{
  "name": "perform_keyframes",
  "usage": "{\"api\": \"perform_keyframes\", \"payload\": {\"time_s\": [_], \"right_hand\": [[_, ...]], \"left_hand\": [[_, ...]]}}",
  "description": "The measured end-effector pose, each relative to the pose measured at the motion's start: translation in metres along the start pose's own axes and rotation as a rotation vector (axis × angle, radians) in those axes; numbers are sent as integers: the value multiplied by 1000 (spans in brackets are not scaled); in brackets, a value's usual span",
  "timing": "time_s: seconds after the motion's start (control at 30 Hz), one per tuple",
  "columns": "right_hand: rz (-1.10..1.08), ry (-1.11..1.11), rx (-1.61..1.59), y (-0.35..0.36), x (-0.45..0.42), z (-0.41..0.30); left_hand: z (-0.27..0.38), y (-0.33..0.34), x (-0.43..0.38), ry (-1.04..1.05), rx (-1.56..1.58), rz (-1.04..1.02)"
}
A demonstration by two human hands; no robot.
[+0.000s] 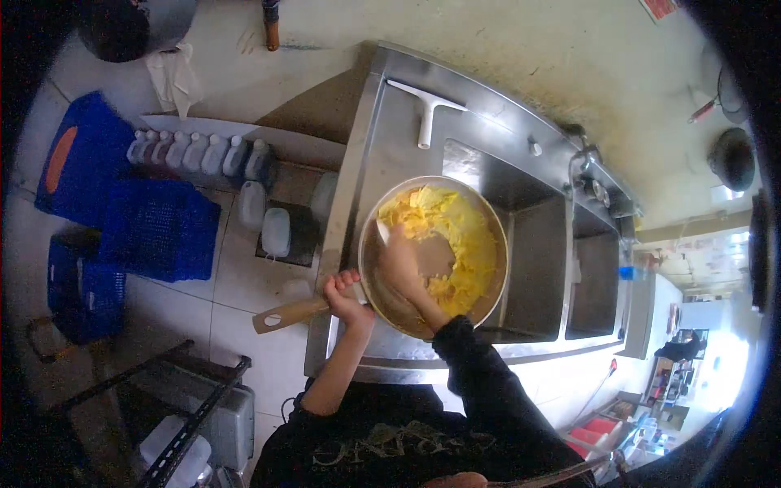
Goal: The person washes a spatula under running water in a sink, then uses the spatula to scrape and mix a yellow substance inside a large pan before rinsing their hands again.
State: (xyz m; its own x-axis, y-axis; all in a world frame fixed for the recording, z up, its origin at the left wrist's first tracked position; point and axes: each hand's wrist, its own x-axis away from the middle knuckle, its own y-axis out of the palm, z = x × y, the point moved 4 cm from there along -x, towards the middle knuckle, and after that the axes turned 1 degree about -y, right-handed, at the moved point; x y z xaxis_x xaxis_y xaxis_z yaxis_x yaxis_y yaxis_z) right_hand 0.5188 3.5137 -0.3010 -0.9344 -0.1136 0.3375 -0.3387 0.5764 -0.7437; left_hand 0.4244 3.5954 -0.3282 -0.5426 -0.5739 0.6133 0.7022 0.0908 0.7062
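Note:
A wide frying pan (399, 314) rests on the steel sink counter, its right side over the near basin's edge. Soft yellow food (479, 244), lumpy and broken up, forms a ring around a bare patch of the pan's bottom. My left hand (348, 299) grips the pan's beige handle (287, 316) close to the rim. Inside the pan, at its left side, my right hand (401, 262) is closed around a white flat-edged tool (383, 232), probably a scraper. The hand is blurred and covers most of that tool.
Two sink basins (534, 274) lie to the right, with taps (589, 165) behind. A white squeegee (427, 116) lies on the back of the counter. Plastic jugs (213, 155) and blue crates (161, 229) stand on the floor at left, near a black metal rack (201, 415).

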Motion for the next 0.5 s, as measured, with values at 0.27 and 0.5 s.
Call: {"api": "perform_keyframes", "payload": {"time_s": [0.27,0.5], "right_hand": [[-70,-39,-57,2,-5,11],[-102,-336,278,-1,16,-10]], "left_hand": [[2,7,8,-19,62,-38],[5,-4,2,-18,90,-70]]}}
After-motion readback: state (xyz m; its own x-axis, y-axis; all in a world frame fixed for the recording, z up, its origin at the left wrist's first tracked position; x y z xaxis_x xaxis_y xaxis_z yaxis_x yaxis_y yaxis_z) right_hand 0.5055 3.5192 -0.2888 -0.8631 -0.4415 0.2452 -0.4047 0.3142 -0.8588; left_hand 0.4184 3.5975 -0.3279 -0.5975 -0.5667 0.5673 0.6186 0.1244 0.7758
